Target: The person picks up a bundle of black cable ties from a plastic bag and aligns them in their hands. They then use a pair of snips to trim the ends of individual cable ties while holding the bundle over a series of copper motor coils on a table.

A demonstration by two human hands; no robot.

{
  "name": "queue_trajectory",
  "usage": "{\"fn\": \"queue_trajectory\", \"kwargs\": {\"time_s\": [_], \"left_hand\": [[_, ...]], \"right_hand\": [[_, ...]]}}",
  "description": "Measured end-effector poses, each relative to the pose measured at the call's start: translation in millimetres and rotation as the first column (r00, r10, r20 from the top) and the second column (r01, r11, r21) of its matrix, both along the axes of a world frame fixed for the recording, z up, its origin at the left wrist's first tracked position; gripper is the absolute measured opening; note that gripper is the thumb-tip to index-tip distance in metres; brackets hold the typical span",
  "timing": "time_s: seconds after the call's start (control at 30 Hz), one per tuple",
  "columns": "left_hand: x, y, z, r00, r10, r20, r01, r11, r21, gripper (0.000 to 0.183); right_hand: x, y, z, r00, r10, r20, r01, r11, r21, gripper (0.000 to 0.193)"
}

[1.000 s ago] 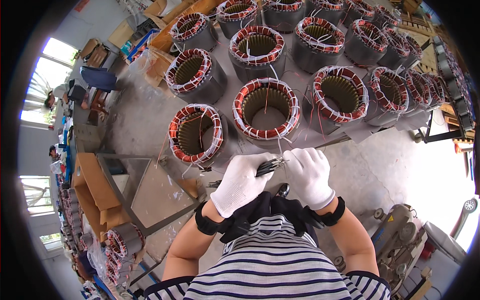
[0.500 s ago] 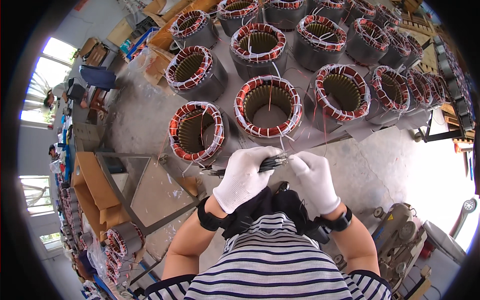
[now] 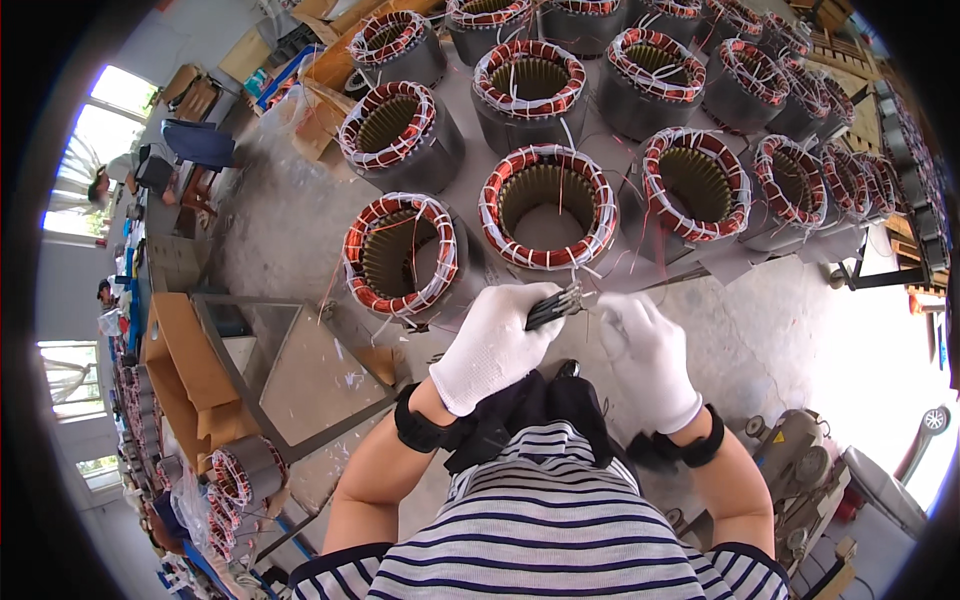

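Daylight floods a workshop through windows at the left rim, which burn out to plain white. A second patch of glare washes the floor at the right edge. The middle of the frame is evenly lit and sharp: copper windings on the nearest motor stator read crisply, and both white gloves are bright without losing their weave. Shadows are soft and short, pooling under the stators. The fisheye lens bends straight lines outward toward the rim, squeezing the far rows of stators, and a black circular border encloses the view. Detail softens near that border.
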State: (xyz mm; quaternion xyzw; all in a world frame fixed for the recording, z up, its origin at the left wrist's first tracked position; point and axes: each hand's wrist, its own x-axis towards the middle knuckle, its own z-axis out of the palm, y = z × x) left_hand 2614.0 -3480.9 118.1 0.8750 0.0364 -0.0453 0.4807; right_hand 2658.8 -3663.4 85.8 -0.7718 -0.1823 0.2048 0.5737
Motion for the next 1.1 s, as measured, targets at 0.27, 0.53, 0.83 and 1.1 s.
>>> {"fn": "queue_trajectory", "kwargs": {"time_s": [0.27, 0.53, 0.83, 1.1], "left_hand": [[5.6, -2.8, 4.3, 1.000, -0.019, -0.002, 0.019, 0.999, 0.026, 0.018], [11.2, 0.5, 6.6, 0.992, 0.044, -0.122, -0.071, 0.971, -0.228, 0.014], [6.8, -0.4, 4.0, 0.999, -0.012, 0.049, 0.009, 0.999, 0.053, 0.011], [6.0, -0.6, -1.2, 0.999, -0.028, -0.032, 0.027, 0.999, -0.044, 0.015]], "right_hand": [[-1.1, 10.9, 12.8, 0.947, -0.125, -0.296, 0.135, 0.991, 0.015, 0.014], [3.7, 4.5, 9.3, 0.887, -0.041, 0.459, 0.103, 0.989, -0.110, 0.018], [15.5, -2.0, 9.7, 0.532, 0.253, -0.808, 0.177, 0.900, 0.398, 0.019], [8.7, 2.7, 10.7, 0.421, 0.374, 0.826, 0.122, 0.879, -0.461, 0.018]]}}
